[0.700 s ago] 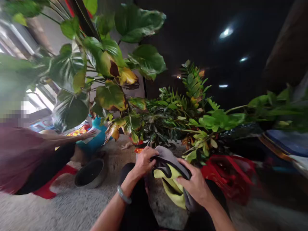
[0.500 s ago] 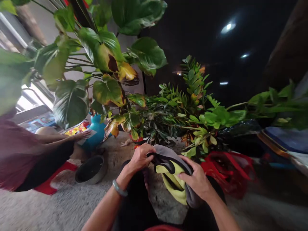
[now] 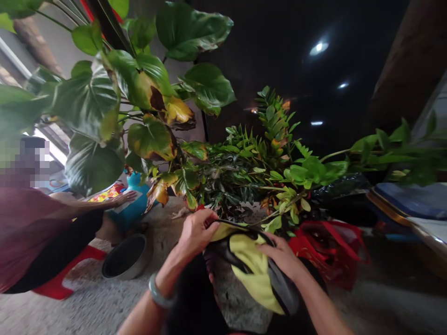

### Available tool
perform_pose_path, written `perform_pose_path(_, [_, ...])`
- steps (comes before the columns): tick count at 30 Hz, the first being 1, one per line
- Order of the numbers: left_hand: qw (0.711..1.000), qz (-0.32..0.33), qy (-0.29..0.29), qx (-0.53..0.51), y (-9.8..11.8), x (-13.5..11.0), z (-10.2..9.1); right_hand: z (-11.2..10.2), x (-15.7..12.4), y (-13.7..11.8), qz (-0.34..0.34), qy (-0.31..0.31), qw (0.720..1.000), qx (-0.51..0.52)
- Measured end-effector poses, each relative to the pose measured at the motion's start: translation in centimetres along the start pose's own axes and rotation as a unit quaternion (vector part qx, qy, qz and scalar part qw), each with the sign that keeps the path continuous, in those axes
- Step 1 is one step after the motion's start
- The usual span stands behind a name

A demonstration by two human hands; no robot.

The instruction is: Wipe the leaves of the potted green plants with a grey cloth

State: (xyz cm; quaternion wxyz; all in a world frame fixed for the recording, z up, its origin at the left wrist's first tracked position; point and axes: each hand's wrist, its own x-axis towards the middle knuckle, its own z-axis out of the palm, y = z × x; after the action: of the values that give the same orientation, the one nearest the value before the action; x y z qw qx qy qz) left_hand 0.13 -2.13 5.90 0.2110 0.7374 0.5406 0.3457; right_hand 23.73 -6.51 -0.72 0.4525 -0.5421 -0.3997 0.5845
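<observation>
Cloth held in two hands above the lap of a seated person. The cloth (image 3: pixel 258 260), yellow on one face and grey on the other with a dark edging, lies bunched in loose folds at the near centre, between the two hands and over the gap between the knees. The left hand (image 3: pixel 198 232), with a pale bracelet (image 3: pixel 159 293) at its wrist, has a narrow pinch on the far left edge of the cloth, thumb against fingers. The right hand (image 3: pixel 282 255) clasps the right side, its thumb lying across the yellow face; its fingers are partly hidden by the folds, so how tightly they close cannot be told. Dark trousers (image 3: pixel 190 293) cover the legs below. To the right of the knees stands a red bag (image 3: pixel 337 263); farther right is a stack with a blue top (image 3: pixel 408 200). On the left, a grey tub (image 3: pixel 134 269) sits on the rough floor (image 3: pixel 104 307), near a red stool (image 3: pixel 57 284) bearing a co-worker (image 3: pixel 31 228) in a maroon top, whose outstretched hand (image 3: pixel 123 198) is at a turquoise object (image 3: pixel 138 197). Low leafy plants (image 3: pixel 244 167) fill the far centre; a large-leaved plant (image 3: pixel 92 163) rises at far left.
</observation>
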Motion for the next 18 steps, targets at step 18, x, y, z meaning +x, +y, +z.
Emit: perform_pose_path(18, [0.897,-0.134,-0.137,-0.399,0.4,-4.0,5.5,6.6,-0.7,-0.2,-0.145,0.064,0.978,0.135])
